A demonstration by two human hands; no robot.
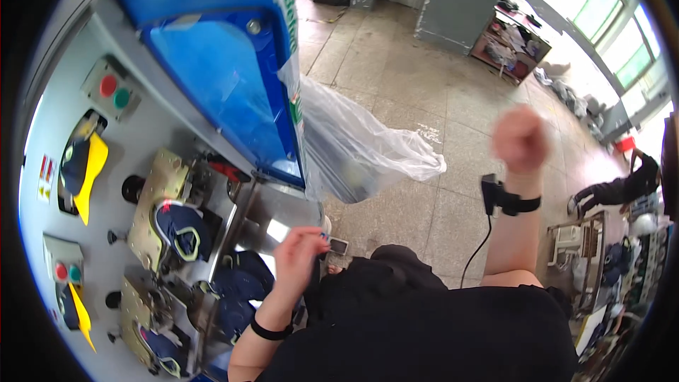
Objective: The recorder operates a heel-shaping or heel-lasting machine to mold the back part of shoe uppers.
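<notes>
My left hand (pixel 296 256) is raised beside the metal work surface (pixel 272 223) of a grey machine. Its fingers are curled in toward the thumb, and whatever they may pinch is too small to make out. Below that hand, several dark blue caps (pixel 244 283) lie piled at the edge of the metal surface. Another dark blue cap (pixel 182 232) with a pale-edged opening sits at the upper metal fixture (pixel 148 216). Out to the right, over the floor, my right hand (pixel 521 140) is lifted away from everything, its fingers smeared by motion. Black bands circle both wrists.
Red and green buttons (pixel 113 92) are on the machine's panel, above a cap with a yellow brim (pixel 90 170). A blue panel (pixel 219 85) rises at upper left, with a clear plastic bag (pixel 368 145) hanging beside it. A person (pixel 622 187) bends near loaded racks (pixel 580 251) at right.
</notes>
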